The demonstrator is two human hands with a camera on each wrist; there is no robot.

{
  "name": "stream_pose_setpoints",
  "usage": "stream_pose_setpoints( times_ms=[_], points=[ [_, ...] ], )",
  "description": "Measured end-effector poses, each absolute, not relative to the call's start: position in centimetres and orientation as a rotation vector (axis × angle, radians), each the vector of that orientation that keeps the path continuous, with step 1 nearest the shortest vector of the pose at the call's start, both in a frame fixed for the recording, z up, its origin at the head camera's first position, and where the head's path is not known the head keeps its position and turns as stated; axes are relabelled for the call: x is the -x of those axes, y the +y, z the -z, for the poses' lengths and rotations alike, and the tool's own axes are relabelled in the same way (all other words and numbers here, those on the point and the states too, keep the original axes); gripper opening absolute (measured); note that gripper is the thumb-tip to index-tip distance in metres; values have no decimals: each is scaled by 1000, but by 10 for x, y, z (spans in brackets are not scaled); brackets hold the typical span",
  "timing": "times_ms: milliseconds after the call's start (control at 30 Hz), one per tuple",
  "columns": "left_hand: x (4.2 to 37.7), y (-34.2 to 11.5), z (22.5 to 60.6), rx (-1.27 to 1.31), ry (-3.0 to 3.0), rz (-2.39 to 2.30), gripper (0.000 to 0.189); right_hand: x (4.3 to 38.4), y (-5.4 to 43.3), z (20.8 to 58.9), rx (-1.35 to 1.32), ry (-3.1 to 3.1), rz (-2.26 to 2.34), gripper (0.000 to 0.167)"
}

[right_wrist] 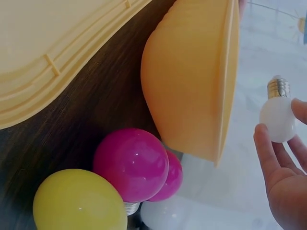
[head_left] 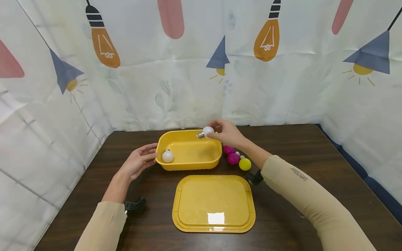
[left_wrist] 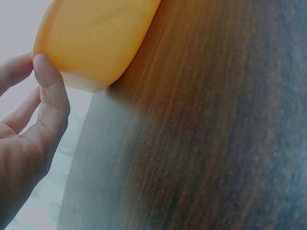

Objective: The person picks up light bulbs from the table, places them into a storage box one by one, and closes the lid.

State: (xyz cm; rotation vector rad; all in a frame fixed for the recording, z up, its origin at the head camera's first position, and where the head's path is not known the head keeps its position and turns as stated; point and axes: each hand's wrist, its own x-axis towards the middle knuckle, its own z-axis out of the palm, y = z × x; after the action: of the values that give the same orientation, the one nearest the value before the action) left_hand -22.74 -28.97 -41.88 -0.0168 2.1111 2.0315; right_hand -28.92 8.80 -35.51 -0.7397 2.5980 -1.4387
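Right hand (head_left: 229,134): thumb and fingers pinch a white bulb (head_left: 208,131) by its round glass.
Held bulb: aloft beyond the basin's centre, between 1 and 2 o'clock in the head view, clear of the rim; its silver screw base points towards 8 o'clock.
Left hand (head_left: 138,162): fingers extended and slightly bent, tips touching the basin's outer edge at 9 o'clock.
Yellow basin (head_left: 188,166): upright on the dark wooden table (head_left: 150,216), between the two hands.
Second white bulb (head_left: 168,156): inside the basin, near its 8 o'clock corner.
Magenta bulbs (head_left: 233,159): two, close together outside the basin at 3 o'clock.
Yellow bulb (head_left: 245,164): on the table just beside the magenta pair, at their 4 o'clock.
Yellow lid (head_left: 213,195): flat at 5 o'clock from the basin, nearer the person.
Sleeves (head_left: 301,191): beige, small dark lettering on the right one.
Curtain (head_left: 194,90): white, printed with lamps, standing at 12 o'clock behind the table.
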Motion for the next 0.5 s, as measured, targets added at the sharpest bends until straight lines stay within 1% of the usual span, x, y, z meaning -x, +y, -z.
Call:
stream_pose_setpoints(
  times_ms=[133, 500],
  points=[
    [227, -290, 419, 18, 2110, -2028, 61, 290, 84, 355, 743, 2586, 1451, 32],
    [227, -290, 419, 27, 2109, -2027, 62, 292, 73, 355, 696, 2593, 1416, 34]
  ],
)
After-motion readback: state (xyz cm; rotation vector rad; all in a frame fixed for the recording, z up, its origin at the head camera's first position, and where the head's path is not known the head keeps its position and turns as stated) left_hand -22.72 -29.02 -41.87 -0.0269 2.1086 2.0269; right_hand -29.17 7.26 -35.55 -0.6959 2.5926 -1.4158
